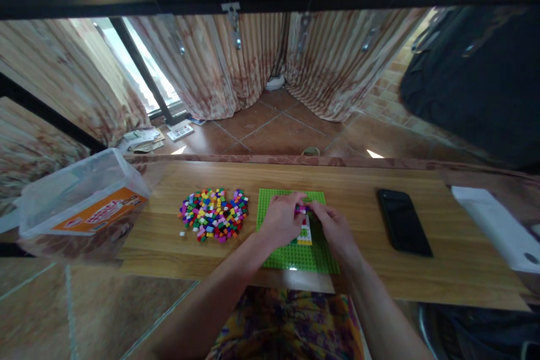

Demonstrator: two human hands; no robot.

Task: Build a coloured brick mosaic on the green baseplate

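Note:
A green studded baseplate (274, 261) lies on the wooden table, under both of my hands. On it stands a small structure of building bricks (304, 236) with white, yellow and red parts; my left hand partly hides it. Magenta bricks (301, 210) show at its far end, between my fingertips. My left hand (284, 215) comes over the plate from the left, fingers curled round these magenta bricks. From the right, my right hand (333, 228) reaches in with its index finger and thumb closed against the same bricks. The exact contact of the fingertips is partly hidden.
A pile of small colourful bricks (215, 214) lies left of the baseplate, with a white brick (183, 234) apart from it. A clear plastic box (84, 194) with an orange label stands at the left. A black phone (404, 222) and a white object (498, 225) lie right.

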